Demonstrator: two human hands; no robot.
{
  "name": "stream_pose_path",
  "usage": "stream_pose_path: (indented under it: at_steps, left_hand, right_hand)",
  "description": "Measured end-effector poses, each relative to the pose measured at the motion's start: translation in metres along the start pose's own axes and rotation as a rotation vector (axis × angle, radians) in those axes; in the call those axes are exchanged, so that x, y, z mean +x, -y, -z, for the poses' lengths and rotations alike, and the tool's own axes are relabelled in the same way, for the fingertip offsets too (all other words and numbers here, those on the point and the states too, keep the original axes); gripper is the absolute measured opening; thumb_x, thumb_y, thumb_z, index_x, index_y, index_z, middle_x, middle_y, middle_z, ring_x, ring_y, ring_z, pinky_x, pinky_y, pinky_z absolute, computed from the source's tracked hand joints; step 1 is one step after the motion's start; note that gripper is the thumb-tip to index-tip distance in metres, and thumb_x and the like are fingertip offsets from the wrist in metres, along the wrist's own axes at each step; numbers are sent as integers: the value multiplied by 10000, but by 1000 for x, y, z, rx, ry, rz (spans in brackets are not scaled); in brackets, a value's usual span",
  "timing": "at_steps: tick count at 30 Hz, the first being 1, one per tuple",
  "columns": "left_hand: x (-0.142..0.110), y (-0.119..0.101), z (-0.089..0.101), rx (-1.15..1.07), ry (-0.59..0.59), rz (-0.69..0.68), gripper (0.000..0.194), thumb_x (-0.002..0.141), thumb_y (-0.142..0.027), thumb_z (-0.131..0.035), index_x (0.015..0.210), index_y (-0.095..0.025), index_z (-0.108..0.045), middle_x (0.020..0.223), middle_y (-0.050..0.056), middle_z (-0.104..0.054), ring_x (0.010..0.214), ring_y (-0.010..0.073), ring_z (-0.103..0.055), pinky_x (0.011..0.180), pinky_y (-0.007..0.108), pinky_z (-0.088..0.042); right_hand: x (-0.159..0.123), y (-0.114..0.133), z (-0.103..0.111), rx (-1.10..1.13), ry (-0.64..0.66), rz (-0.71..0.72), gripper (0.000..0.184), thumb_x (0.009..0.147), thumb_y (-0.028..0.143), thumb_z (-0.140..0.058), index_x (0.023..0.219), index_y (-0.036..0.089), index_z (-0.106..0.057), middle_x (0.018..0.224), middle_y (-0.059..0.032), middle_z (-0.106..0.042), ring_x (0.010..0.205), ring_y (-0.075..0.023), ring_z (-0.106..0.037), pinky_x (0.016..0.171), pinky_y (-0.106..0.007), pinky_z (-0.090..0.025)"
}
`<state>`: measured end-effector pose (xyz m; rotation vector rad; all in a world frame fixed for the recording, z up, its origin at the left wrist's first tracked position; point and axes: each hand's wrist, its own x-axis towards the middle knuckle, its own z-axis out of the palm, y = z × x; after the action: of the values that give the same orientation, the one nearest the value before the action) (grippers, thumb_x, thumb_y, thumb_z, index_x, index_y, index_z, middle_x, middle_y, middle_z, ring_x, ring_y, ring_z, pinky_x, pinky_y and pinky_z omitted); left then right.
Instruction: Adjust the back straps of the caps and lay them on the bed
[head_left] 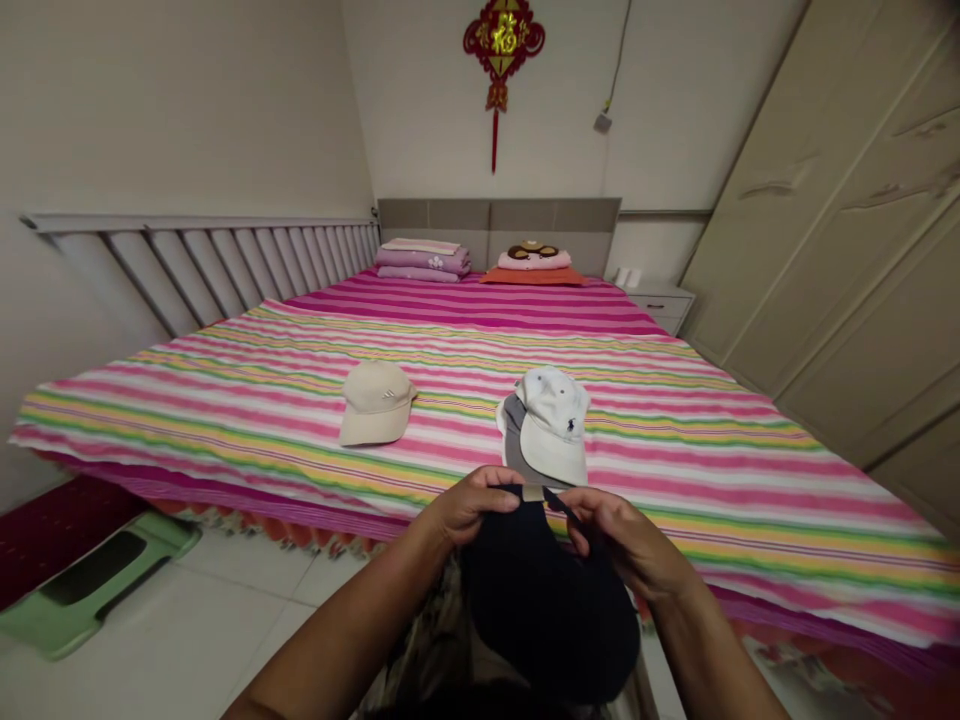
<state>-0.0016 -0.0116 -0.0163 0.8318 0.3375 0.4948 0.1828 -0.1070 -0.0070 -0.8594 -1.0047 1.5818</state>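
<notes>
A dark navy cap [551,610] is between my hands, its back strap and metal buckle turned upward in front of the bed edge. My left hand [480,505] is closed on the strap's left side, thumb on top beside the buckle. My right hand [619,535] pinches the strap's loose end on the other side. Just beyond, a white cap [553,425] with a small dark logo lies over a grey cap [514,430] on the bed. To the left a beige cap [377,403] sits alone, brim toward me.
The bed has a striped sheet [247,400]. Folded purple bedding [424,262] and a pink pile [534,262] lie by the headboard [442,215]. A white railing [225,265] runs along the left. A green stool [97,580] stands on the floor; a wardrobe [832,200] is at right.
</notes>
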Motion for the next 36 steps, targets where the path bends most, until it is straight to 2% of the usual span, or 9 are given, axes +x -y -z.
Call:
stream_pose_path:
  at_steps: [2,5,12,16,20,26,29,33,36]
  left_hand:
    - [-3,0,-3,30,71,36,382,411,-154,-762,775,-104,-658,660,31,-656,525,103,-574,525,188,-423]
    - [-7,0,-7,11,117,67,467,359,-166,-768,808,-89,-665,679,50,-659,569,122,-583,557,203,-433]
    - [-2,6,-21,48,-96,26,277,440,-244,-782,619,-91,-636,484,-6,-555,406,52,-470,438,161,-336]
    - [0,7,-21,141,-62,42,274,468,-259,-775,628,-86,-635,500,-2,-556,422,52,-470,450,164,-336]
    - [-3,6,-17,156,-28,65,350,415,-278,-798,668,-92,-643,527,2,-574,436,58,-481,455,167,-343]
    - [-2,13,-19,147,-77,12,294,409,-228,-789,619,-105,-623,512,-15,-566,420,49,-455,434,164,-310]
    - [-1,14,-20,87,-114,-46,249,430,-217,-763,580,-110,-594,473,-27,-534,395,42,-420,421,166,-287]
    - [-3,8,-13,-7,-100,-167,260,452,-272,-740,533,-119,-545,467,-18,-510,412,60,-428,426,180,-294]
    - [-4,4,-5,-45,-82,-229,261,495,-292,-727,544,-124,-533,467,-28,-479,421,59,-424,428,181,-293]
  right_hand:
    - [5,3,-9,-75,-52,-12,274,649,393,-688,715,141,-602,421,42,-488,371,-49,-375,387,-163,-261]
    - [6,5,-19,-61,-92,2,274,629,363,-704,614,152,-530,401,66,-446,345,-32,-311,364,-159,-210]
    - [2,1,-24,-102,-134,15,321,617,427,-680,604,154,-512,366,88,-357,338,-29,-224,355,-173,-137]
    - [1,-1,-24,-134,-166,18,288,639,398,-668,623,158,-510,383,85,-371,346,-33,-234,365,-180,-138]
    - [1,0,-25,-172,-207,42,260,650,373,-662,633,159,-515,407,85,-373,364,-36,-238,371,-181,-131]
    - [4,-2,-27,-151,-192,77,255,643,354,-665,599,155,-511,406,94,-304,383,-39,-178,380,-194,-93]
    - [5,-3,-25,-10,-187,124,209,668,307,-644,596,169,-505,404,99,-268,371,-45,-172,374,-195,-126]
    - [8,-2,-12,286,-255,259,205,697,280,-602,575,195,-461,451,93,-250,362,-55,-199,377,-203,-257]
    - [9,-4,1,394,-349,262,147,695,294,-623,648,202,-518,513,65,-411,427,-70,-390,437,-205,-372]
